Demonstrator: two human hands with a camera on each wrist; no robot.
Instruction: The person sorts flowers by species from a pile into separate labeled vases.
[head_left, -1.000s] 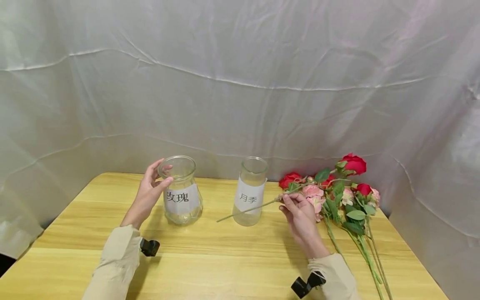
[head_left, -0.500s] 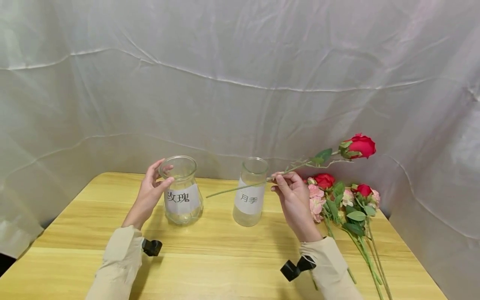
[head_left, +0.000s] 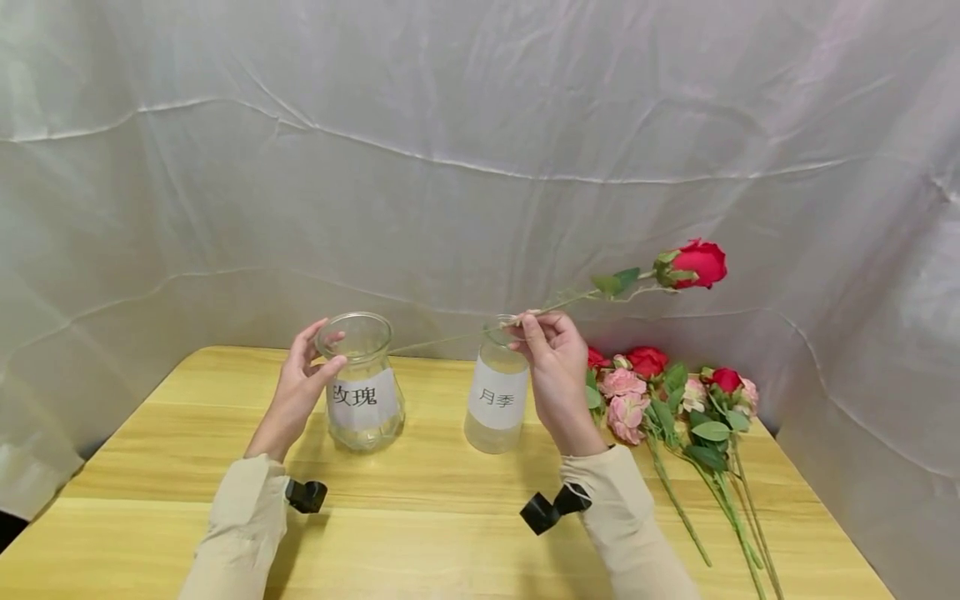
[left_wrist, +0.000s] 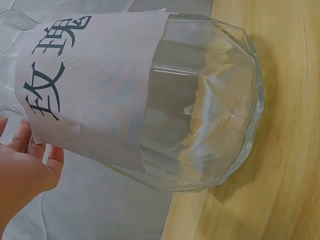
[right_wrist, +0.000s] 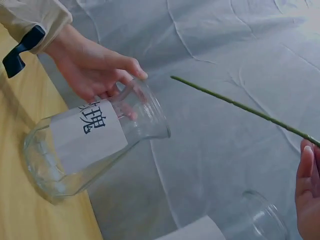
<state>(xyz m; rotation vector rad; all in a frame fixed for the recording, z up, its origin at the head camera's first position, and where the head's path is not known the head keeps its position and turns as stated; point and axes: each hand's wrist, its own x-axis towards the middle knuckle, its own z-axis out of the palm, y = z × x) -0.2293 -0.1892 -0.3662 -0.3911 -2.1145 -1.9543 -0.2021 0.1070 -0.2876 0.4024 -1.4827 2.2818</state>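
Note:
My left hand (head_left: 296,387) holds the neck of a wide faceted glass vase (head_left: 365,435), thumb and fingers around it. This vase stands upright on the table and bears a white paper label reading 玫瑰. Between thumb and fingers, my right hand (head_left: 557,371) pinches the stem of a red rose (head_left: 701,264). The bloom points up and right; the bare stem slants down to the left, crossing the mouth of a narrower glass vase (head_left: 492,437) labelled 月季. In the right wrist view the cut end of the green stem (right_wrist: 235,102) is apart from the wide vase's rim (right_wrist: 162,117).
Right of the vases lies a heap of red roses (head_left: 648,361) and pink flowers (head_left: 628,412), their stems (head_left: 678,504) pointing toward the front of the wooden table (head_left: 420,533). A grey cloth (head_left: 450,233) hangs behind and at both sides.
My right hand has lifted the red rose off the heap and carried it up and left, its stem end nearing the wide vase. My left hand has stayed at the vase.

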